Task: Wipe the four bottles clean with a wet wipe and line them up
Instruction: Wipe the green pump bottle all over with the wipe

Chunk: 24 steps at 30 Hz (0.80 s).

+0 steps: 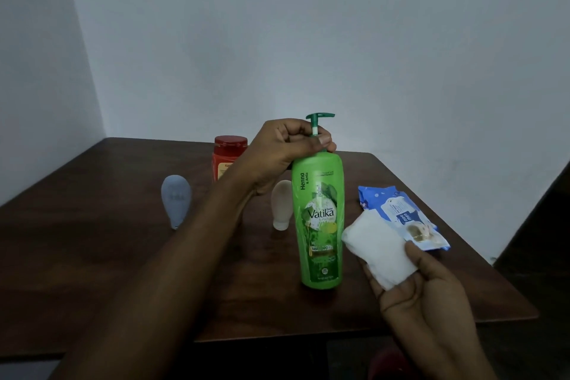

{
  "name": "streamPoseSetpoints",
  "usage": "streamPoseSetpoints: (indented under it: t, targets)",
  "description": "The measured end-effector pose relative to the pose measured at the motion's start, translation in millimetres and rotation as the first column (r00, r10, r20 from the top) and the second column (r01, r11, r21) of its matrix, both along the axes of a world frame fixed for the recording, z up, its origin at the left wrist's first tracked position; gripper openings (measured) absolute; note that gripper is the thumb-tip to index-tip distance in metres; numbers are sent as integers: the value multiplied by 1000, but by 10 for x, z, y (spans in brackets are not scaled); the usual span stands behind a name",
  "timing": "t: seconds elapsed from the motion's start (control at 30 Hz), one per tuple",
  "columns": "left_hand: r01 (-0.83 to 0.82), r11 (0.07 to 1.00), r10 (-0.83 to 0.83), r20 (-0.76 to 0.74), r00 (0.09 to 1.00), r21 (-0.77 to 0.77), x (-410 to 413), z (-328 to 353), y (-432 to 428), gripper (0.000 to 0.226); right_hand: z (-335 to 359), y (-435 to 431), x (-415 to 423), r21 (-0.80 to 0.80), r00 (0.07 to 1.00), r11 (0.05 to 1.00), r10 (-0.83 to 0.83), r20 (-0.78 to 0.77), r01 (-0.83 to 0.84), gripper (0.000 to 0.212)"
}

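Note:
A tall green pump bottle stands upright on the dark wooden table. My left hand grips its neck just under the pump head. My right hand holds a folded white wet wipe close to the bottle's lower right side; whether it touches the bottle is unclear. A blue-grey tube bottle stands cap-down at the left. A beige tube bottle stands cap-down behind the green one. A red jar with a red lid sits further back, partly hidden by my left arm.
A blue and white wet-wipe packet lies on the table to the right of the green bottle. The table's right edge runs close beside it. Pale walls meet in a corner behind the table.

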<state>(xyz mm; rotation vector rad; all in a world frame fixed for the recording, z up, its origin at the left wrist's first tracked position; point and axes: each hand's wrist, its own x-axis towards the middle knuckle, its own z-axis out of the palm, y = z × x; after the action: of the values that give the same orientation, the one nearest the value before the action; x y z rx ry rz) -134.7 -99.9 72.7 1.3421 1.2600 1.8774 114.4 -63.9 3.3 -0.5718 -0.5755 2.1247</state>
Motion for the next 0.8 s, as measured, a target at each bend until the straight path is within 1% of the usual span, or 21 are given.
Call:
streamPoseSetpoints:
  t: [0.03, 0.07, 0.1, 0.17, 0.23, 0.27, 0.3, 0.33, 0.37, 0.4, 0.43, 0.47, 0.5, 0.53, 0.57, 0.6, 0.63, 0.73, 0.8]
  targets:
    - [8, 1000, -8, -6, 1000, 1, -5, -12, -10, 19, 79, -12, -34, 17, 1000, 1000, -11, 18, 11, 44]
    - [21, 1000, -21, -12, 1000, 3, -11, -21, -22, 13, 158, -17, -76, 28, 999, 999, -19, 30, 18, 20]
    - [33, 999, -33, -15, 999, 9, -19, -32, -34, 10, 223, -9, -118, 40, 1000, 999, -27, 15, 26, 18]
    - [30, 999, -30, -21, 999, 16, -32, -52, -52, 15, 355, 4, -222, 106, 997, 992, -67, 25, 64, 25]
    - [7, 1000, -7, -22, 1000, 15, -21, -55, -70, 24, 492, -20, -346, 242, 987, 957, -163, -5, 159, 29]
    - [1, 1000, 0, -22, 1000, 12, -12, -53, -79, 28, 526, -25, -406, 344, 971, 910, -236, -30, 232, 31]
    - [-3, 1000, 3, -22, 1000, 5, -6, -53, -85, 33, 557, -55, -459, 467, 942, 827, -334, -42, 314, 31]
    - [-4, 1000, 4, -21, 1000, 0, -3, -52, -91, 37, 580, -98, -514, 605, 900, 707, -435, -36, 366, 30]
    - [-2, 1000, 2, -17, 1000, -2, -8, -53, -89, 39, 597, -154, -553, 751, 845, 544, -534, -33, 373, 29]
    - [2, 1000, -2, -11, 1000, -2, -12, -55, -86, 40, 577, -199, -612, 880, 803, 359, -595, -41, 311, 30]
    - [3, 1000, -3, -6, 1000, 1, -16, -58, -76, 38, 512, -233, -672, 965, 781, 169, -622, -53, 201, 33]
    - [1, 1000, -1, -6, 1000, 5, -13, -61, -65, 35, 432, -255, -742, 998, 772, -20, -633, -62, 64, 36]
    - [-5, 1000, 5, -11, 1000, 11, -12, -65, -54, 32, 335, -250, -815, 977, 756, -197, -651, -68, -81, 41]
    - [-13, 1000, 14, -16, 1000, 16, -5, -62, -47, 28, 239, -219, -875, 910, 716, -350, -692, -91, -223, 46]
    - [-21, 1000, 21, -19, 1000, 17, 15, -60, -36, 25, 160, -177, -902, 833, 667, -429, -738, -99, -350, 51]
    - [-28, 999, 28, -18, 999, 19, 19, -57, -35, 23, 105, -150, -921, 768, 625, -459, -774, -100, -445, 54]
    - [-30, 999, 30, -15, 999, 24, 14, -56, -39, 22, 79, -153, -927, 726, 604, -473, -791, -98, -500, 55]
    - [-15, 999, 15, -2, 1000, 32, -13, -38, -85, 26, -5, -175, -908, 648, 596, -521, -793, -126, -556, 51]
    - [-10, 999, 9, 16, 1000, 34, -28, -33, -93, 27, 25, -99, -910, 667, 603, -518, -788, -127, -536, 52]
